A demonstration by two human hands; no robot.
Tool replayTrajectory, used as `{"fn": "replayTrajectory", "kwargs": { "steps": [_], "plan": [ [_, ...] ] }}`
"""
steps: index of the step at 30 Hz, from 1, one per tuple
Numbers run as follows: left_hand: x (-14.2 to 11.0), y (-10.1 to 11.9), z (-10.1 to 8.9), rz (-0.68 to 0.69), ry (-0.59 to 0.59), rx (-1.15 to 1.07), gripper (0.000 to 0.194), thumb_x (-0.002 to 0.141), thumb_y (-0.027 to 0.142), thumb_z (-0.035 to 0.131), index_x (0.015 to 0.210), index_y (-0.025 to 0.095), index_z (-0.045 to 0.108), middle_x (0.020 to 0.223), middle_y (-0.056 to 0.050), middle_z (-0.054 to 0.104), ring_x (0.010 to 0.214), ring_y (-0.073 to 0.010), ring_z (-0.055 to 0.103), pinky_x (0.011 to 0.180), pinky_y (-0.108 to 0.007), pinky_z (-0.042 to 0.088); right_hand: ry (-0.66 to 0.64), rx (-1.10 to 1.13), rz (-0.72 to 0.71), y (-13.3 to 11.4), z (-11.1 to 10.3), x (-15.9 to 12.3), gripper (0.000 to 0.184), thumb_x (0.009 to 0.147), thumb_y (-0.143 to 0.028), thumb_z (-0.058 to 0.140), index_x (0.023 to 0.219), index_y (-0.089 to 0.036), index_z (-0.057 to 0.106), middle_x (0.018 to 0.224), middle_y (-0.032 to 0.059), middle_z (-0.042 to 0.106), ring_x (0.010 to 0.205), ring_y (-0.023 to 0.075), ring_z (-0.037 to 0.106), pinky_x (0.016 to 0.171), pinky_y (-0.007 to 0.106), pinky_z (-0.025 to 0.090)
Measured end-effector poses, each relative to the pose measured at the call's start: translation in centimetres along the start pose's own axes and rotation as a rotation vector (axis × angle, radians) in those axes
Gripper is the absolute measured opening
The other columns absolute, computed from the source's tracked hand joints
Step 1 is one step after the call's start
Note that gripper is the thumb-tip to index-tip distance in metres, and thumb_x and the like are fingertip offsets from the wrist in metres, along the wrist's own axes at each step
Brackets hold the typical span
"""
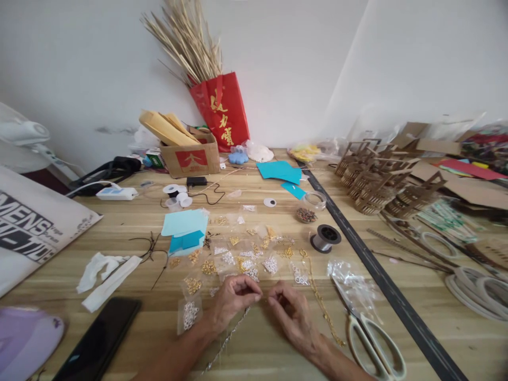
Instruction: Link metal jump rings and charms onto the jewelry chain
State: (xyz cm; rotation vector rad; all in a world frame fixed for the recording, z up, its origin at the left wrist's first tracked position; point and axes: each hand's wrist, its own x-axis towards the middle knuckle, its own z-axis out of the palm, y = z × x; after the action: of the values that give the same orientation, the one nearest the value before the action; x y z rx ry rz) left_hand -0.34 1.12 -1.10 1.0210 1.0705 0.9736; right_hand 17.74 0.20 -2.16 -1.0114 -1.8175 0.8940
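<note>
Left hand [234, 300] pinches a silver chain [229, 337], likely light, limp, best held endwise; right hand [292, 316] curls nearby, grip unclear.

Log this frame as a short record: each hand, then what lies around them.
Left hand: fingertips drawn together near the upper end of the silver chain; grip unclear
Right hand: fingertips facing the left's; anything held too small to tell
Beyond hands: small bags of gold and silver pieces
Right of right hand: gold chain, scissors
Left foreground: black phone
Back: red bag, cardboard box
</note>
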Motion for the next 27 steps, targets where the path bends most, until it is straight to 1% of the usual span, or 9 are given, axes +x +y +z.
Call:
{"fn": "replayTrajectory", "kwargs": {
  "steps": [6,11,18,23,27],
  "plan": [
    [-0.15,0.2,0.0,0.009,0.021,0.01,0.015,0.061,0.024,0.08,0.066,0.014,0.071,0.066,-0.002,0.067,0.065,-0.0139,0.057,0.065,-0.024,0.042,-0.005,0.014,-0.022,-0.45,-0.13,0.15,0.025,0.096,-0.032,0.047,0.075,-0.019,0.053,0.061,-0.0025,0.051,0.051,0.0106,0.045,0.046,0.021,0.034],
    [-0.1,0.09,-0.01,0.017,0.016,0.005,0.015,0.061,0.026,0.08,0.065,0.014,0.072,0.065,-0.002,0.068,0.063,-0.0138,0.057,0.063,-0.024,0.041,-0.01,0.006,-0.019,-0.28,-0.06,0.02,0.023,0.096,-0.031,0.047,0.077,-0.02,0.053,0.063,-0.0022,0.052,0.052,0.0107,0.046,0.048,0.021,0.035],
    [-0.19,0.4,0.01,0.003,-0.011,0.022,0.015,0.063,0.028,0.078,0.066,0.015,0.072,0.067,-0.002,0.068,0.066,-0.0146,0.057,0.065,-0.025,0.041,-0.007,-0.001,-0.045,0.23,0.08,-0.15,0.02,0.097,-0.027,0.046,0.079,-0.02,0.052,0.065,-0.002,0.052,0.055,0.011,0.047,0.05,0.021,0.036],
    [-0.31,0.6,0.05,0.012,-0.042,0.036,0.012,0.065,0.025,0.076,0.066,0.015,0.07,0.066,-0.001,0.064,0.066,-0.0139,0.055,0.065,-0.024,0.04,0.013,-0.036,-0.082,-0.09,-0.06,-0.02,0.017,0.096,-0.024,0.047,0.079,-0.02,0.052,0.066,-0.0021,0.052,0.055,0.0112,0.048,0.051,0.021,0.037],
    [-0.2,0.35,-0.02,0.005,-0.053,0.013,0.013,0.063,0.025,0.077,0.065,0.014,0.07,0.068,-0.002,0.065,0.067,-0.0144,0.056,0.066,-0.024,0.041,0.006,-0.044,-0.107,-0.35,-0.19,0.02,0.015,0.095,-0.02,0.047,0.08,-0.021,0.051,0.065,-0.003,0.051,0.053,0.0105,0.046,0.05,0.02,0.036]
  ]
}}
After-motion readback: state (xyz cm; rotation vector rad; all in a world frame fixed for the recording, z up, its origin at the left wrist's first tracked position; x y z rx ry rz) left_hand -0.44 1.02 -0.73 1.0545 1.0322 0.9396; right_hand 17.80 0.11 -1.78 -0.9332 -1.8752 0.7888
